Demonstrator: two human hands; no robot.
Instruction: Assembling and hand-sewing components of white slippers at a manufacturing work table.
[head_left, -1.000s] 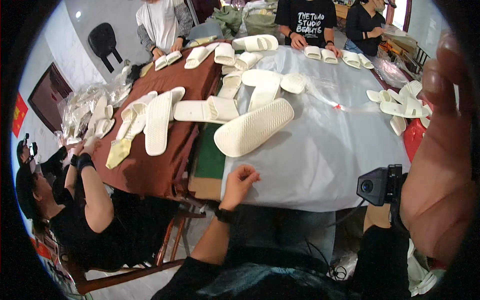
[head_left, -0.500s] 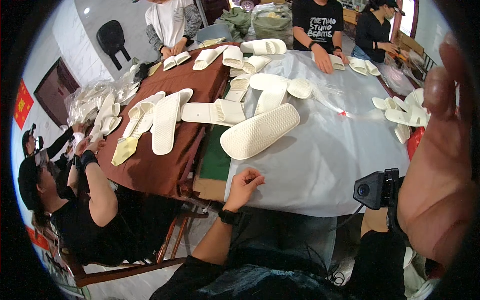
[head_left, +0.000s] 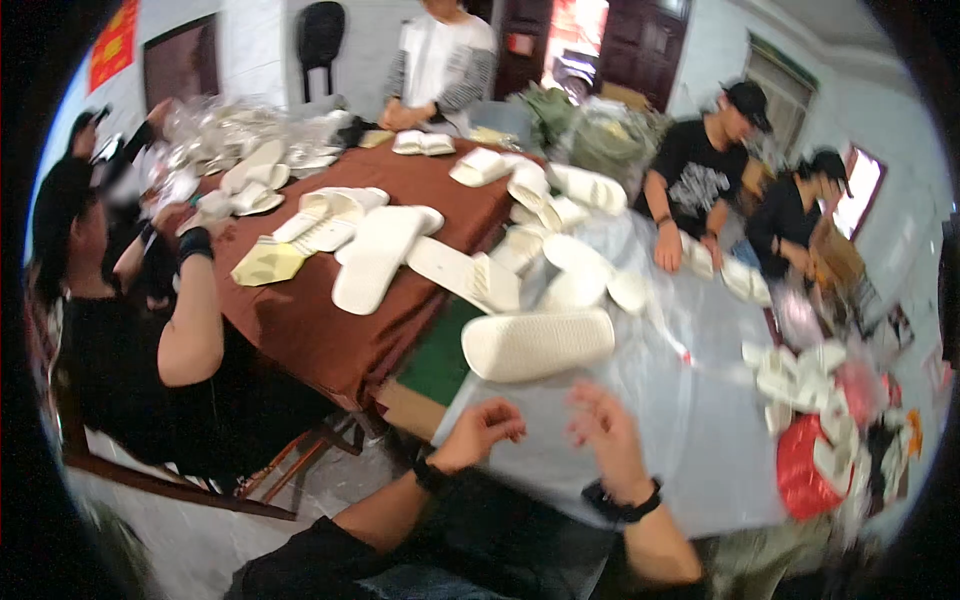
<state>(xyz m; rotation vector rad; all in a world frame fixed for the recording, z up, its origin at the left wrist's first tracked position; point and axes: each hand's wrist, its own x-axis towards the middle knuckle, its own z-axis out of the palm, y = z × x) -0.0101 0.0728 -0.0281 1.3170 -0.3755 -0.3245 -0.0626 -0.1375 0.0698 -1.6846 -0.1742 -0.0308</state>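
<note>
My left hand point(head_left: 485, 432) hovers over the near edge of the plastic-covered table, loosely curled, a gap between thumb and fingers, holding nothing. To its right my right hand point(head_left: 606, 430) is raised with fingers spread and empty, slightly smeared by motion. Just beyond both hands a white slipper point(head_left: 540, 345) lies with its textured sole turned up, touched by neither. Behind it are more white slippers: one with its strap toward me point(head_left: 468, 275), another pale sole point(head_left: 577, 270), and a slipper lying across others on the brown cloth point(head_left: 378, 262).
Brown cloth point(head_left: 385, 345) covers the left table; grey plastic sheeting point(head_left: 690, 450) covers mine. A red bag point(head_left: 812, 468) and piled slippers point(head_left: 795, 372) occupy the right edge. A co-worker point(head_left: 120, 370) sits at left; another person point(head_left: 700, 170) handles slippers across the table.
My right hand has come down from close to the camera at the right to beside my left hand. The view has shifted, so the tables sit lower. The slippers keep their arrangement.
</note>
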